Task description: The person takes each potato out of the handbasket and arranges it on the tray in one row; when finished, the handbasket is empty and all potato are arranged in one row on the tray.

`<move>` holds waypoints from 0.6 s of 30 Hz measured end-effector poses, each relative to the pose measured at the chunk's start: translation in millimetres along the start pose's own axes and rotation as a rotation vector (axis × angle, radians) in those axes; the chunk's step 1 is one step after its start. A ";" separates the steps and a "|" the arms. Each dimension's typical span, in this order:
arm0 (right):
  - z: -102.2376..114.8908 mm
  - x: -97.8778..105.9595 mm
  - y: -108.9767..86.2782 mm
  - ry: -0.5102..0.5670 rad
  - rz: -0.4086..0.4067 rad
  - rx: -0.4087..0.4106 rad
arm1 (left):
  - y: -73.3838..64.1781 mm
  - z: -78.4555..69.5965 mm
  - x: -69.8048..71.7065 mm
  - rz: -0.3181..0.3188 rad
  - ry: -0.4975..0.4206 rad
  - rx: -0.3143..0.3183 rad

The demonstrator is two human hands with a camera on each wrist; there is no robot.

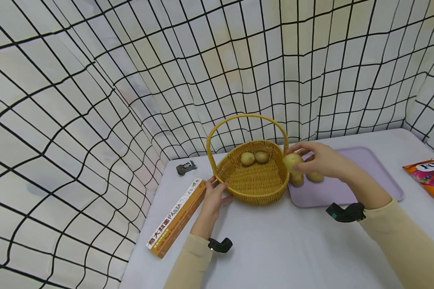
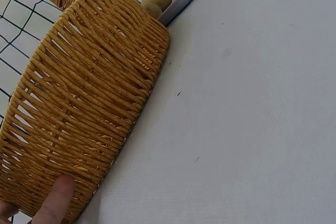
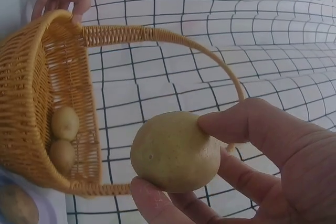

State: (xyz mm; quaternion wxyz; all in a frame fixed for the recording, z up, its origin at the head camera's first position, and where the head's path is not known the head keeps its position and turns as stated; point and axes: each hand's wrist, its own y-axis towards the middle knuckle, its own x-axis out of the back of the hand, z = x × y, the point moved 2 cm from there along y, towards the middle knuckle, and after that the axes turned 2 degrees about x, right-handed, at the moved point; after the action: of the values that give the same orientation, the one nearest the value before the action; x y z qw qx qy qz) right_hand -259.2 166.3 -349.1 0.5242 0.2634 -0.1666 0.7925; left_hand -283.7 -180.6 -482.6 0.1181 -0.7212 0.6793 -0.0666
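My right hand (image 1: 320, 160) pinches a potato (image 3: 176, 151) between thumb and fingers, raised beside the right rim of a wicker basket (image 1: 256, 196). Inside the basket, two potatoes (image 1: 254, 157) lie together against the far wall. My left hand (image 1: 214, 197) rests at the basket's left end, near the foot of its arched handle (image 1: 246, 115). One straight finger (image 2: 60, 195) touches the woven side in the left wrist view. Below the raised potato, two more potatoes (image 1: 315, 177) sit on the left part of a lilac tray (image 1: 347, 196).
To the left lies a long pasta box (image 1: 177, 218), with a small dark packet (image 1: 186, 167) behind it. A colourful snack bag (image 1: 432, 178) is at the right edge. White sheeting and black netting (image 1: 256, 76) rise behind the table.
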 end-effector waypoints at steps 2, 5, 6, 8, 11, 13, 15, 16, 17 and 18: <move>-8.2 6.3 -2.8 -0.001 -0.010 -0.022 | 0.5 -1.1 2.5 0.005 -0.003 -0.004; -26.0 16.9 -8.9 -0.010 -0.020 -0.058 | 1.0 -1.0 2.6 0.014 0.002 0.000; -33.0 20.0 -10.3 -0.014 -0.021 -0.070 | 1.3 -0.5 2.7 0.014 0.001 0.004; -46.5 24.7 -11.8 -0.014 -0.024 -0.089 | 1.4 -0.2 3.4 0.008 0.001 0.008; -66.3 29.5 -12.2 0.004 -0.018 -0.124 | 0.9 -0.7 4.8 0.003 0.005 0.015; -78.4 32.3 -12.2 0.012 -0.022 -0.158 | 0.9 -1.1 4.8 0.012 0.012 0.009; -89.1 34.7 -12.2 0.007 -0.027 -0.188 | 1.1 -1.2 3.9 0.021 0.008 0.002; -94.2 35.7 -12.3 0.003 -0.031 -0.200 | 1.4 -1.0 3.2 0.027 0.006 -0.005; -99.3 36.6 -12.5 0.001 -0.034 -0.210 | 1.7 -0.4 2.7 0.031 0.003 -0.009; -104.6 37.2 -12.6 -0.002 -0.037 -0.219 | 2.1 0.4 2.1 0.034 -0.003 -0.013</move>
State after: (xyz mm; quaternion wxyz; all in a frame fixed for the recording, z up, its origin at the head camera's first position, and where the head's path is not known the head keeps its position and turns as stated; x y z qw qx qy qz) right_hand -284.6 255.4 -411.5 0.5642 0.2080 -0.2479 0.7596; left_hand -285.5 -182.8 -483.7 0.1156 -0.7103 0.6918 -0.0590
